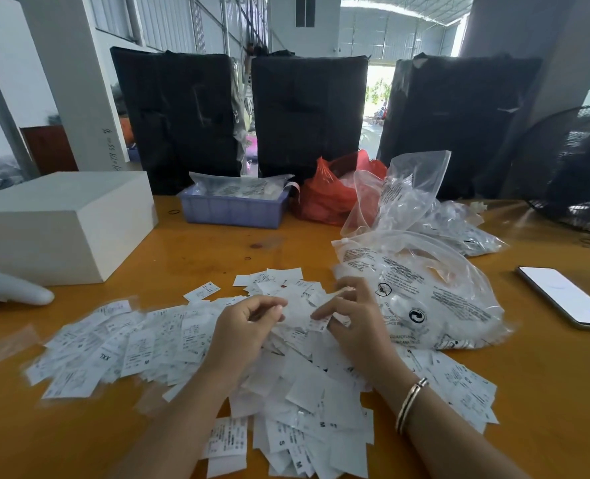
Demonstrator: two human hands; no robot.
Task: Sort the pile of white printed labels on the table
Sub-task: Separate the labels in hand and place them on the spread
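A wide pile of white printed labels (pixel 141 344) covers the near middle of the orange wooden table (pixel 546 392), some showing size letters such as S, M and XXL. My left hand (pixel 241 326) hovers over the pile's centre with its fingers curled, thumb and fingertips pinching a label. My right hand (pixel 352 316), a bangle on its wrist, is just to the right, with its fingers bent and pinching a small label (pixel 321 323) at the pile's top. Both forearms lie over the labels.
Clear printed plastic bags (pixel 435 299) lie right of the pile, a phone (pixel 566 299) further right. A white box (pixel 58 226) and a white controller (pixel 10 292) are at the left. A blue tray (pixel 233 210), a red bag (pixel 328 198), black bundles and a fan (pixel 577 174) stand behind.
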